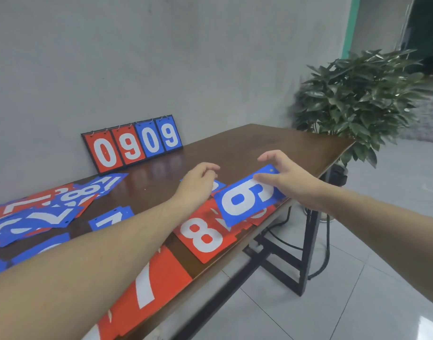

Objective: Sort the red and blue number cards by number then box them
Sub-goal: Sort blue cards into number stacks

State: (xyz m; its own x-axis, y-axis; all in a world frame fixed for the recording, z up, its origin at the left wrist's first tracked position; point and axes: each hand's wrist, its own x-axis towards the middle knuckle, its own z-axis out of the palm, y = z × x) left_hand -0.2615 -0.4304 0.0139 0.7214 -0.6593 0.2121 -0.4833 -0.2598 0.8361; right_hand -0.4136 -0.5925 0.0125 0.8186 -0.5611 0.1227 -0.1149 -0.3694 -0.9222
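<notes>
A blue card with a white 6 lies tilted on top of red cards near the table's right edge. My right hand hovers over its far end, thumb touching the card and fingers arched above it. My left hand hangs just left of it with loosely curled fingers, holding nothing, above a partly hidden blue card. A red 8 card lies in front of the 6. A red card sits near me, under my left forearm. Several red and blue cards are heaped at the left.
A flip scoreboard reading 0909 leans against the wall at the back of the brown table. A potted plant stands past the table's far right corner. The table's right edge drops to a tiled floor.
</notes>
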